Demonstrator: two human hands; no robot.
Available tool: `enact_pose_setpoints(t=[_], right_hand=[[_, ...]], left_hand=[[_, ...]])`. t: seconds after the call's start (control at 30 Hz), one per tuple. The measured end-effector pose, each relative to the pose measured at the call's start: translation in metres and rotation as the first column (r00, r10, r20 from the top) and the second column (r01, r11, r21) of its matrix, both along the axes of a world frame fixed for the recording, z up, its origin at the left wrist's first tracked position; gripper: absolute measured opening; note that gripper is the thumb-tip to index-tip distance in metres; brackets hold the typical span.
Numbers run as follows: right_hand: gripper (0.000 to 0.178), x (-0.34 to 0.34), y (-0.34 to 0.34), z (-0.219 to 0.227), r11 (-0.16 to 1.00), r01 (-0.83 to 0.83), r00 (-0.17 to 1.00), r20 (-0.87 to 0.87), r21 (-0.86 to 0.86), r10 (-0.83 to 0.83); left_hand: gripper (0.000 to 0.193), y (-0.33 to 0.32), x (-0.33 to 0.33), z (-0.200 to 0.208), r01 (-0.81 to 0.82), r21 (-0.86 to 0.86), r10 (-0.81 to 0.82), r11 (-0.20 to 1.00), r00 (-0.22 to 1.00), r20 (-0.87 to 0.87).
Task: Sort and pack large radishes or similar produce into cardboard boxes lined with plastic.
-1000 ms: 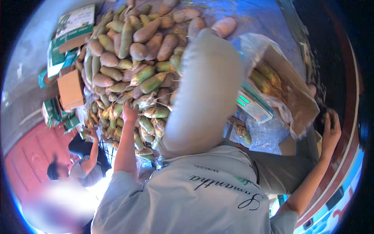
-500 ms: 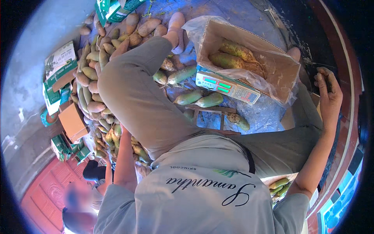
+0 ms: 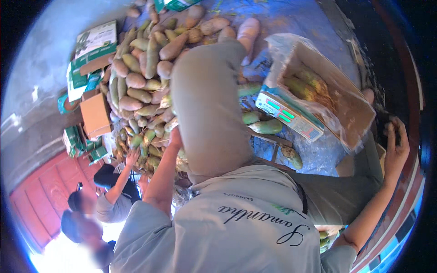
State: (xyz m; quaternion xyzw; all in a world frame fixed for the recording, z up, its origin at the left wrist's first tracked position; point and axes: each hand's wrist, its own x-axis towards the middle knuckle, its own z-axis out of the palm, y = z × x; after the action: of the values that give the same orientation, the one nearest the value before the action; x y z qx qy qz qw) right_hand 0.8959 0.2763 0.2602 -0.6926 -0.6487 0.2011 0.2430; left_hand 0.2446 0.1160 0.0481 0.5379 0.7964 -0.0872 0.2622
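Note:
My left hand [image 3: 175, 136] reaches down past my left knee to the edge of a big pile of green and reddish long radishes [image 3: 135, 80]. Its fingers blend into the radishes and are partly hidden, so I cannot tell whether it grips one. Out to the right, my right hand [image 3: 397, 140] is raised beside my right leg, with loosely bent fingers apart and nothing visible in them. A cardboard box [image 3: 353, 84] lined with clear plastic stands on a digital scale [image 3: 291, 116] between my legs. Large radishes with roots [image 3: 309, 88] lie inside the box.
Loose green radishes [image 3: 266, 126] lie by the scale on blue sheeting. Green-and-white cartons [image 3: 95, 43] and a brown box [image 3: 94, 113] border the pile at left. Another person's hand [image 3: 133, 156] touches the pile at lower left. Dark wall runs along the right.
My view has swung left, so the box and scale sit further right. My left hand now shows beside the pile; the other person's arm is more visible. My right hand remains raised, with nothing in it.

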Motion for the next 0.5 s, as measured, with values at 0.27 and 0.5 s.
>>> enact_pose_setpoints(t=[0.27, 0.5], right_hand=[[0.022, 0.002, 0.007, -0.011, 0.999, -0.048, 0.995, 0.093, 0.004, 0.047], [0.025, -0.001, 0.012, -0.010, 0.996, 0.010, 0.998, 0.056, -0.093, -0.005]], left_hand=[[0.038, 0.011, 0.037, 0.043, -0.263, -0.083, 0.268, 0.961, 0.962, 0.058], [0.034, 0.005, 0.040, 0.045, -0.207, -0.127, 0.221, 0.970, 0.969, 0.110]])
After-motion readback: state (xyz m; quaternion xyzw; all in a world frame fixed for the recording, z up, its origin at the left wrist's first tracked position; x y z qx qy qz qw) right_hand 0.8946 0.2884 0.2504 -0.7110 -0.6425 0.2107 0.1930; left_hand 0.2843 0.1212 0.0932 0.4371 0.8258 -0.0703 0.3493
